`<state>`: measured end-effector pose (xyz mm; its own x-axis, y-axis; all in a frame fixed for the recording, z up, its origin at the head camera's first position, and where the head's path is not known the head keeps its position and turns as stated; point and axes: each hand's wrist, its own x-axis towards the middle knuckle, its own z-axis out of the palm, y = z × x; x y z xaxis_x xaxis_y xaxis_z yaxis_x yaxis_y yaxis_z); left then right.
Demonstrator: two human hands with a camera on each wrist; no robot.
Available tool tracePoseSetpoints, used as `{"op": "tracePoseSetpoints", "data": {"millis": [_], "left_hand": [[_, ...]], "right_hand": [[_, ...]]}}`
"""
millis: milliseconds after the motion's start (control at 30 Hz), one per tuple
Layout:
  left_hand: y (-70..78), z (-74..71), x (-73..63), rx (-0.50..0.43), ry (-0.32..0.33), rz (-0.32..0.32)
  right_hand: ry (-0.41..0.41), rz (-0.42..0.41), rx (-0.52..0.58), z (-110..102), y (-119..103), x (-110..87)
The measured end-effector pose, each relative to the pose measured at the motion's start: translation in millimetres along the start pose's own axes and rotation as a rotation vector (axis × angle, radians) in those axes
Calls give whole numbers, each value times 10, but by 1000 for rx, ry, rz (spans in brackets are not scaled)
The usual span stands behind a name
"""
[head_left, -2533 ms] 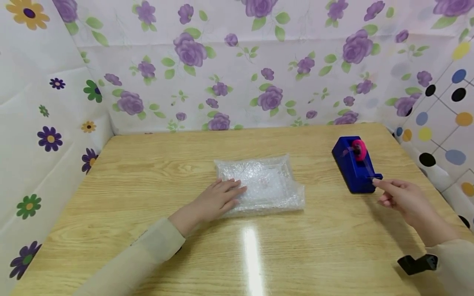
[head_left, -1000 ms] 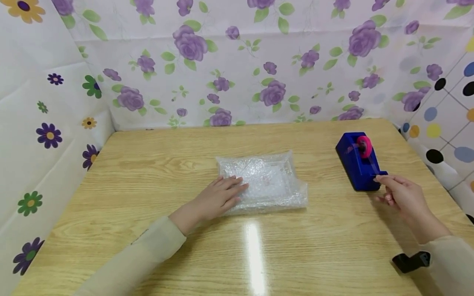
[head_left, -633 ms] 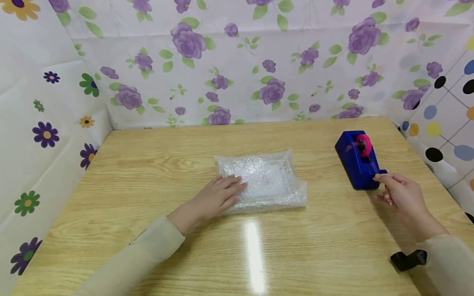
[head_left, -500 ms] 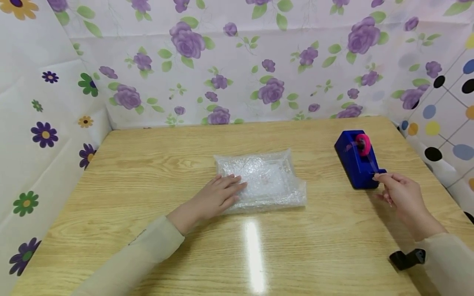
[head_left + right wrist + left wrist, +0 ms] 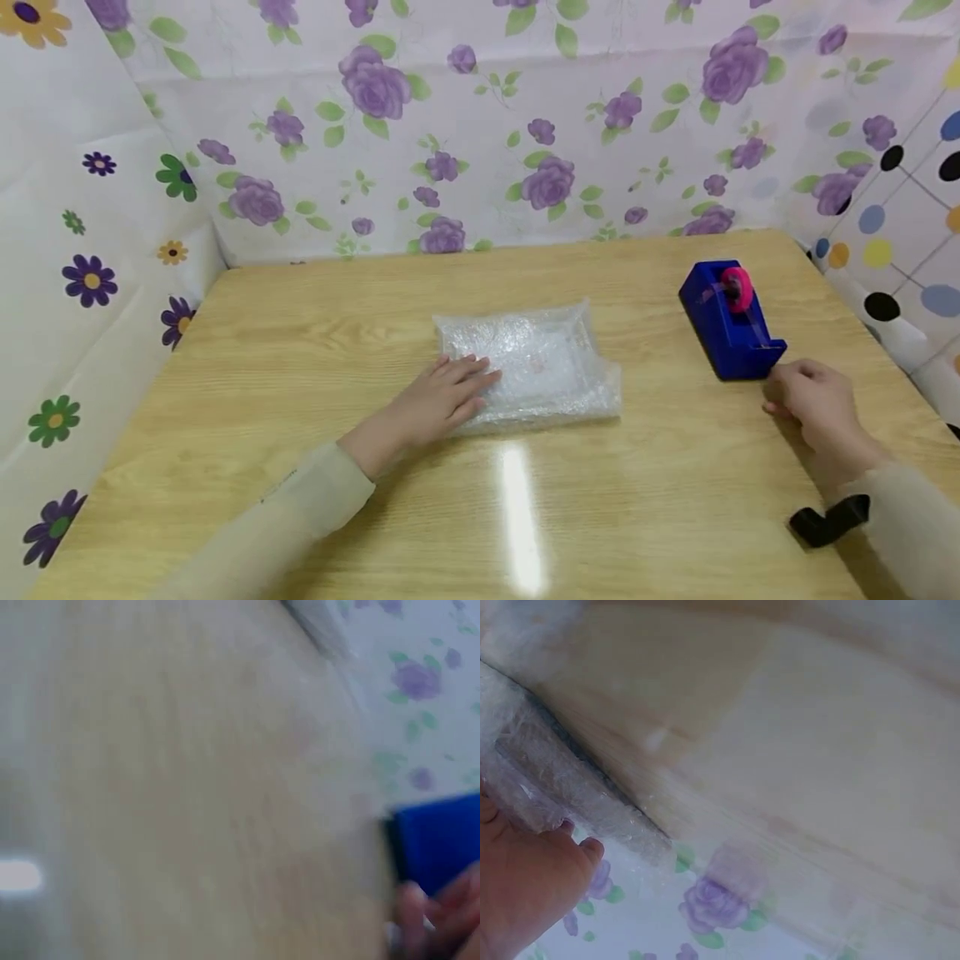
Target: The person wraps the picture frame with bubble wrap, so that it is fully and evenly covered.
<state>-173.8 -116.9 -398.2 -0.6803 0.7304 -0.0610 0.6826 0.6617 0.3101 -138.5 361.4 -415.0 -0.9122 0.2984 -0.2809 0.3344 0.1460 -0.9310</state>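
A flat package in clear bubble wrap [image 5: 536, 367] lies mid-table. My left hand [image 5: 431, 404] rests on its left side with fingers spread and straight. In the left wrist view, my left fingers [image 5: 592, 849] are at the package's edge. To the right stands a blue tape dispenser [image 5: 723, 325] bearing a pink-cored roll of clear tape [image 5: 738, 290]. Just off its front cutter end is my right hand [image 5: 813, 404], fingers curled and thumb against them. A small pale glint of tape [image 5: 428, 924] shows between thumb and finger in the right wrist view; its length is hidden.
The wood-grain table [image 5: 337, 333] backs onto a flowered cloth [image 5: 487, 125], with patterned cloths at both sides. A black curved piece [image 5: 828, 521] juts from beside the right sleeve. A bright light reflection [image 5: 521, 517] crosses the near tabletop.
My right hand has drawn slightly down and away from the dispenser's cutter, its fingers curling downward. The front end of the dispenser now shows more fully. The left hand and package have stayed put.
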Motion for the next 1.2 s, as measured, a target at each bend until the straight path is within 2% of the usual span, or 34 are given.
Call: {"op": "tracePoseSetpoints", "data": {"millis": [33,133,300,400,533,633,700,867,1067,1200], "left_hand": [[3,7,7,0,-7,4],[-3,13,37,10,-7,22],[-42,-10,45,18,16,4],[-56,-12,22,5,9,-7],[-56,5,8,3,12,-5],[-54,27,3,-2,13,-5],[-56,42,1,-7,16,-4],[-48,25,-2,-3,6,-5],[-26,6,-12,0,4,-2],[-5,-10,-18,-8,-3,-9]], "right_hand": [[-26,20,-15,-38,41,-15],[-113,65,58,-141,98,-68],[-200,70,85,-152,10,-55],[-239,84,78,-127,-53,-30],[-313,72,0,-127,-88,-10],[-392,41,-1,-135,-79,8],[-444,20,47,-129,-69,13],[-516,-61,125,-116,-82,-21],[-659,-182,79,-79,-65,-58],[-719,-236,48,-30,-96,-105]]}}
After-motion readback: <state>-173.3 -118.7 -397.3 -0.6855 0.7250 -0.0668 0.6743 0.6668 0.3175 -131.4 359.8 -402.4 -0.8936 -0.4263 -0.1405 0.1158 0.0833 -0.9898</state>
